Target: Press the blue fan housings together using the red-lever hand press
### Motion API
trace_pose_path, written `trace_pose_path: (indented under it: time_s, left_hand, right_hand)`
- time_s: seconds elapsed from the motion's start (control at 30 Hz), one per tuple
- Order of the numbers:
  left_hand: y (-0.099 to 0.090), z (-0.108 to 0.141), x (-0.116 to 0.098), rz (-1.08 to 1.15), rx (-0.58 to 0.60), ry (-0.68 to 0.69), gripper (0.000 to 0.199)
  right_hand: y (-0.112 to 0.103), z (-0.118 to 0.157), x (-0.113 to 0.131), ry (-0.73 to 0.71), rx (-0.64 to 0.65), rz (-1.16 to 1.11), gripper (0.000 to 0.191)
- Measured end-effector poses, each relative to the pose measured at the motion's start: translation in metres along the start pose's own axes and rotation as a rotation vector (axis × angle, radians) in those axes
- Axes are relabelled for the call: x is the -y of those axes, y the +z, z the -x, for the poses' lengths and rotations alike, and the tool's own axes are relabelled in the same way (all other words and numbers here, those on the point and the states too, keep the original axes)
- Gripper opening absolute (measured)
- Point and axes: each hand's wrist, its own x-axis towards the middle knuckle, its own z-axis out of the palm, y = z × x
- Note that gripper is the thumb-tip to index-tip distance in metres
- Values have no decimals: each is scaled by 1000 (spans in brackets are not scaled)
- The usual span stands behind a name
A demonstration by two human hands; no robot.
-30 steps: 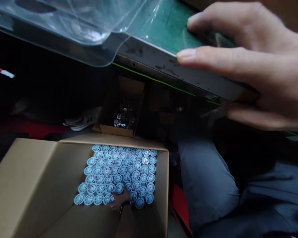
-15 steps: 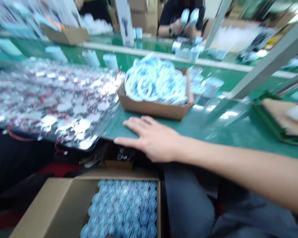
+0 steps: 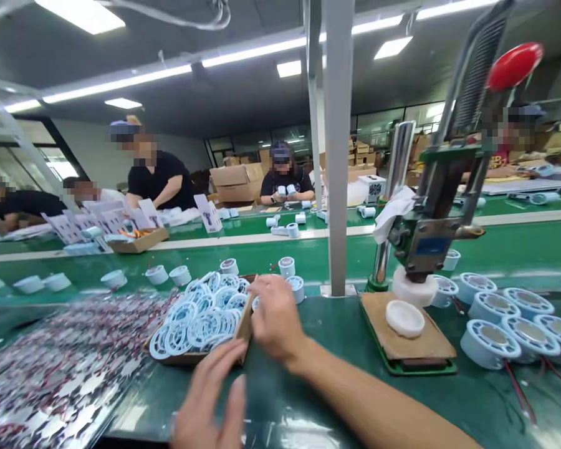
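A cardboard tray (image 3: 182,359) heaped with light-blue plastic rings (image 3: 201,318) sits on the green table. My right hand (image 3: 278,318) is against the tray's right side, its fingers bent at the rim. At the near right corner, my left hand (image 3: 212,402) reaches up from below with fingers stretched out and thumb apart; its fingertips are at the tray's front edge. Left of the tray lies a spread of silvery discs with red wires (image 3: 75,374), partly blurred. Several light-blue round housings (image 3: 180,275) stand behind the tray.
A hand press (image 3: 421,249) with a red knob stands to the right, a white round piece (image 3: 404,318) on its base. Several wired housings (image 3: 490,343) sit beyond it. A grey post (image 3: 337,187) rises from the table. Co-workers (image 3: 156,171) are across the green belt (image 3: 518,243).
The view has lifted and swung right, bringing the press into sight. My right hand has gone from the tabletop to the tray's side. My left hand has come up to the tray.
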Motion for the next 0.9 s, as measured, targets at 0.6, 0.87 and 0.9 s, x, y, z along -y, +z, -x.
trace_pose_path:
  time_s: [0.6,0.87,0.9]
  left_hand:
    - [92,-142,-33,-415,231,193,60]
    - [88,-133,-29,-398,343,206,59]
    - [88,-133,-29,-402,364,186,60]
  right_hand:
    - [-5,-35,-102,383,94,-230,26]
    - [-70,26,-55,367,25,117,30]
    - [-98,43,-49,366,-25,181,28]
